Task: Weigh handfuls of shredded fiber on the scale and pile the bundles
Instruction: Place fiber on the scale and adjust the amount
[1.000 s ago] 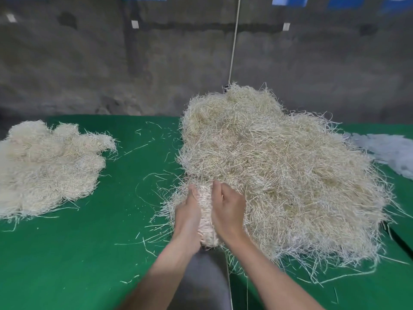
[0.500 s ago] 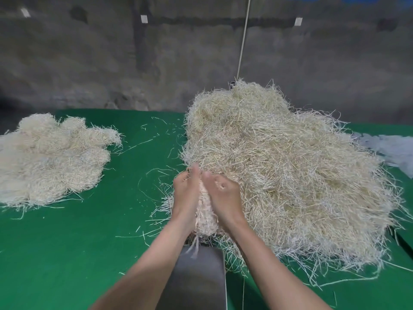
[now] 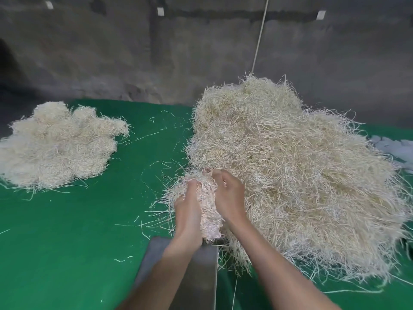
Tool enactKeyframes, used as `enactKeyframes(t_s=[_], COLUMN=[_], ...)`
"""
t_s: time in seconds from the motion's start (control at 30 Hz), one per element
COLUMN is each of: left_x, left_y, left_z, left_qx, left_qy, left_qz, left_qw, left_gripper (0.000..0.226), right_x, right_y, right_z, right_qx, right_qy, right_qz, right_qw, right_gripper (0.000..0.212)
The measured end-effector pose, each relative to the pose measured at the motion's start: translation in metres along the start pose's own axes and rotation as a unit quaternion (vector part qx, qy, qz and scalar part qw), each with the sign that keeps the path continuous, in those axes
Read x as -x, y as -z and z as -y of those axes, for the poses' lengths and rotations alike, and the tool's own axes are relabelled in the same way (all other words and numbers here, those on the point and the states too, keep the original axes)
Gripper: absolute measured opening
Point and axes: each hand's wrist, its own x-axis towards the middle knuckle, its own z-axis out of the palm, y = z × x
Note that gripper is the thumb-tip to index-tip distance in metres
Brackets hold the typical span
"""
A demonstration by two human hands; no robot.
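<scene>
Squeezed tighter and raised since a second ago: handful clasped between left hand and right hand, both sets of fingers curled into it, lower centre of frame against the heap. Stands lengthwise up-frame, lower end just above the scale, directly below both hands.

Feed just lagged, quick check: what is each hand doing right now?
Left hand: closed on the handful of fiber, fingertips buried in it.
Right hand: closed on the same handful, fingers curled over its top.
</scene>
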Motion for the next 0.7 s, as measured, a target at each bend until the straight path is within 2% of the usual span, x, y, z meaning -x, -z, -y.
enactKeyframes(t_s=[0.03, 0.1, 0.13, 0.17, 0.23, 0.3, 0.4, 0.47, 0.5, 0.53, 0.6, 0.63, 0.67, 0.7], left_x=[-0.001, -0.013, -0.015, -0.011, -0.005, -0.005, -0.023, -0.027, -0.023, -0.022, -0.02, -0.018, -0.02, -0.023], left_y=[0.002, 0.006, 0.007, 0.006, 0.007, 0.009, 0.016, 0.017, 0.017, 0.018, 0.018, 0.018, 0.016, 0.016], left_z=[-0.011, -0.023, -0.022, -0.019, -0.009, -0.017, -0.031, -0.025, -0.022, -0.02, -0.025, -0.031, -0.037, -0.045], left_qx=[0.003, 0.048, 0.049, 0.023, -0.059, -0.067, -0.024, -0.075, -0.122, -0.161, -0.178, -0.172, -0.16, -0.138], left_qy=[-0.005, -0.005, 0.005, 0.012, 0.024, 0.017, -0.039, -0.068, -0.082, -0.102, -0.143, -0.142, -0.115, -0.066], left_qz=[0.014, 0.016, 0.018, 0.011, 0.015, 0.046, 0.042, 0.03, 0.034, 0.036, 0.059, 0.079, 0.081, 0.067], left_qw=[1.0, 0.999, 0.999, 1.0, 0.998, 0.997, 0.998, 0.994, 0.989, 0.981, 0.972, 0.972, 0.977, 0.986], left_gripper=[0.055, 0.055, 0.054, 0.051, 0.042, 0.03, 0.047, 0.037, 0.039, 0.051, 0.061, 0.067, 0.078, 0.083], right_x=[0.01, 0.036, 0.036, 0.024, 0.002, 0.008, 0.039, 0.022, 0.011, 0.004, 0.004, 0.01, 0.016, 0.022], right_y=[-0.006, -0.02, -0.021, -0.018, -0.004, -0.006, -0.033, -0.026, -0.018, -0.01, -0.008, -0.011, -0.016, -0.02], right_z=[0.0, 0.005, 0.006, 0.005, 0.008, 0.005, 0.001, -0.001, 0.0, 0.003, 0.006, 0.005, 0.003, 0.004], right_qx=[0.01, 0.06, 0.082, 0.084, 0.017, -0.015, 0.079, 0.094, 0.07, 0.038, 0.004, 0.011, 0.022, 0.018], right_qy=[0.035, 0.121, 0.13, 0.103, 0.041, 0.043, 0.092, 0.036, -0.008, -0.042, -0.054, -0.049, -0.039, -0.038], right_qz=[-0.017, -0.024, -0.023, -0.018, -0.037, -0.068, -0.057, -0.06, -0.059, -0.029, 0.073, 0.104, 0.106, 0.075], right_qw=[0.999, 0.99, 0.988, 0.991, 0.998, 0.997, 0.991, 0.993, 0.996, 0.998, 0.996, 0.993, 0.993, 0.996], right_gripper=[0.036, 0.035, 0.035, 0.038, 0.045, 0.043, 0.039, 0.033, 0.024, 0.022, 0.056, 0.066, 0.064, 0.048])
